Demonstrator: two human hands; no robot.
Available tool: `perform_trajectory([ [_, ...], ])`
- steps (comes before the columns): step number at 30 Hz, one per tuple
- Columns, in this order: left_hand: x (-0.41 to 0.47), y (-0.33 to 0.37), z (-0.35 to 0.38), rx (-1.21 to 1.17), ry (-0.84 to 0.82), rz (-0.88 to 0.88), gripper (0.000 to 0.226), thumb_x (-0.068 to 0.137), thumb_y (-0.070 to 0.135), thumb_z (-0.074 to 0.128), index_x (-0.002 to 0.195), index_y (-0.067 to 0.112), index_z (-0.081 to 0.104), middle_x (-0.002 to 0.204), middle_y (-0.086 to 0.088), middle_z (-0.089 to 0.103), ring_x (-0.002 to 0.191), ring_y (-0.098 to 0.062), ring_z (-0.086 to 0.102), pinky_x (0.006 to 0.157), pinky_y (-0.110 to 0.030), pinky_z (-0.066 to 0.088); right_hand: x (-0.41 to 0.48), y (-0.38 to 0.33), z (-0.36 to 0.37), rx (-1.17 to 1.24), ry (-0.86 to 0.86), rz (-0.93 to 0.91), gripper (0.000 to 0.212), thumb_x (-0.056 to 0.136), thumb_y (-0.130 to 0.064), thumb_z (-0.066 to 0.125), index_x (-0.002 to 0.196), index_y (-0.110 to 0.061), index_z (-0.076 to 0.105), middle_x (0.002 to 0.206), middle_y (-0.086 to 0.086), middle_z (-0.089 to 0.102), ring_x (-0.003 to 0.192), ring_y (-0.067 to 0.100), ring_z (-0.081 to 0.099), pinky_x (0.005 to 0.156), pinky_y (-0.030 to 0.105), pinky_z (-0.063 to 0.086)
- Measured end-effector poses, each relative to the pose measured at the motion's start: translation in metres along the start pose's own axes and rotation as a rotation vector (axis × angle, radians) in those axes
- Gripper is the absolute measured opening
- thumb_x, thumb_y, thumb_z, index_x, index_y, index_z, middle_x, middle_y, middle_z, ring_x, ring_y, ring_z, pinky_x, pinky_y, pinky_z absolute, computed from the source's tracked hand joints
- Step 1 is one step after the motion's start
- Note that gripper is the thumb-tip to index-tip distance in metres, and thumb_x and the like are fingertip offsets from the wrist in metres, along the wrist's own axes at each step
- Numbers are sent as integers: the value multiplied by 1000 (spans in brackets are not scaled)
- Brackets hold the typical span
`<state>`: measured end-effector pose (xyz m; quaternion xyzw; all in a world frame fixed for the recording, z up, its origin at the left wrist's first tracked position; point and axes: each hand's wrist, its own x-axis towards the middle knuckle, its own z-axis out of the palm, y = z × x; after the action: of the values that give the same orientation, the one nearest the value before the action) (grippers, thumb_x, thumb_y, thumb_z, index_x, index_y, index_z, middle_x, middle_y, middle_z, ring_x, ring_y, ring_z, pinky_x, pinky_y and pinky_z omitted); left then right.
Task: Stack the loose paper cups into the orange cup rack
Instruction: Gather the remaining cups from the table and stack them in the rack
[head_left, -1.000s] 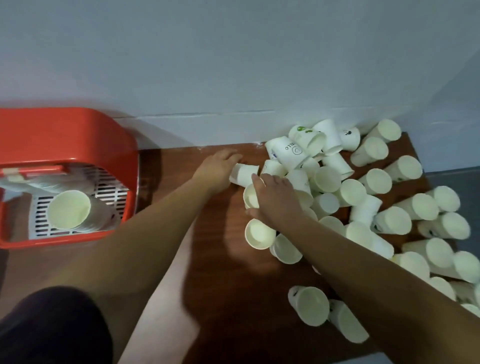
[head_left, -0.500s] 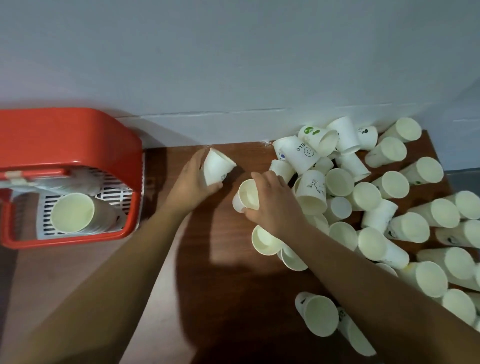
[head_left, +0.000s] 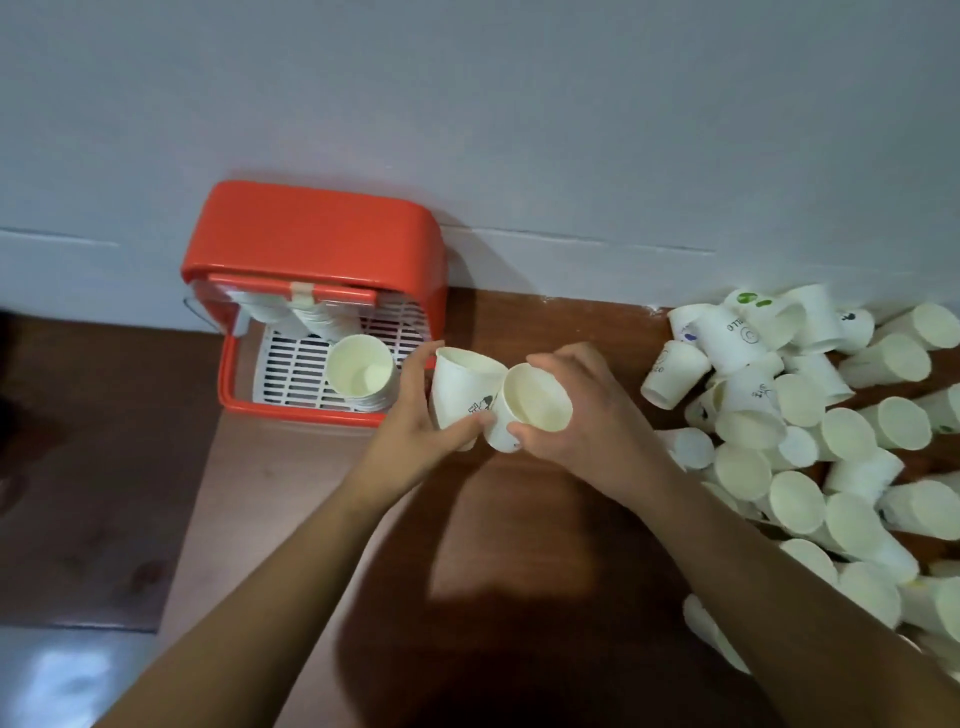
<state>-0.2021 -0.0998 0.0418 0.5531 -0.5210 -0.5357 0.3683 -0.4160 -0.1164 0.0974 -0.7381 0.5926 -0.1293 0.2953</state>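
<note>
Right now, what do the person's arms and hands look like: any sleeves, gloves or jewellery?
Left hand and right hand are bare, no gloves. Both forearms are bare to the frame edge, no sleeves showing. No watch, bracelet or ring that I can make out.

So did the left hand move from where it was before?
Yes. The left hand, holding a cup, has moved away from the cup pile to just beside the orange rack.

Both hands now sit away from the cup pile (head_left: 810, 431), each gripping a paper cup: left hand (head_left: 415, 431) and right hand (head_left: 582, 421) bring their cups together, touching, beside the orange rack (head_left: 311, 234).
</note>
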Motion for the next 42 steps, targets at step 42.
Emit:
perform_trajectory([
  [42, 17, -78, -138, 231, -65, -47, 61, 85, 35, 70, 142, 27, 50, 134, 9, 61, 123, -8, 57, 105, -45, 47, 65, -118, 125, 88, -23, -16, 80, 85, -27, 75, 151, -12, 33, 153, 6, 41, 138, 20, 39, 111, 31, 32],
])
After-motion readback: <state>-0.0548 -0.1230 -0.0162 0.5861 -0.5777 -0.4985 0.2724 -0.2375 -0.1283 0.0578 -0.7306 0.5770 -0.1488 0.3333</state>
